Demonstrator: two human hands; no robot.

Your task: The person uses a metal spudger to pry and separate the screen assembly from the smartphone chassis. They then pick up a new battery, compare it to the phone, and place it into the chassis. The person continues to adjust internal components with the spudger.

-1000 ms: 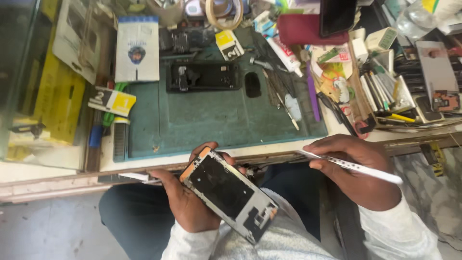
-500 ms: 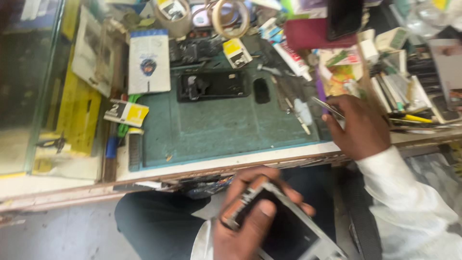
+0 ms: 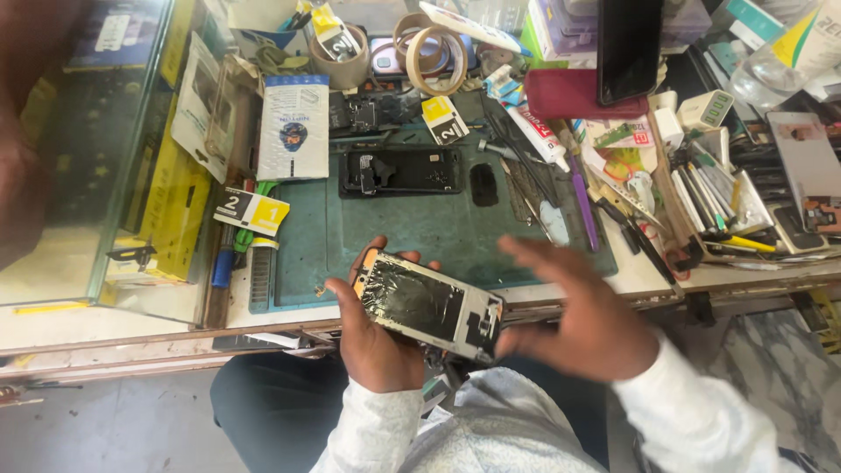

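Observation:
My left hand (image 3: 372, 337) grips an opened phone frame (image 3: 429, 305), held flat over my lap at the bench's front edge; its inner face is dark and shiny with a white rim. My right hand (image 3: 583, 311) is blurred, fingers spread, just right of the frame, its fingertips near the frame's right end; nothing is in it. On the green work mat (image 3: 394, 236) beyond lies a second dismantled black phone body (image 3: 400, 171) with a small black part (image 3: 484, 184) beside it.
Tape rolls (image 3: 435, 54), a white packet (image 3: 294, 127), yellow-and-white cards (image 3: 252, 211), a tube and a purple tool (image 3: 583, 206) crowd the bench. Tweezers and tools (image 3: 710, 206) pile up at right. A glass display case (image 3: 88, 158) stands at left.
The white pen-like tool that my right hand held a second ago is gone from it. That hand reached out to the tools at right, then came back toward the phone frame.

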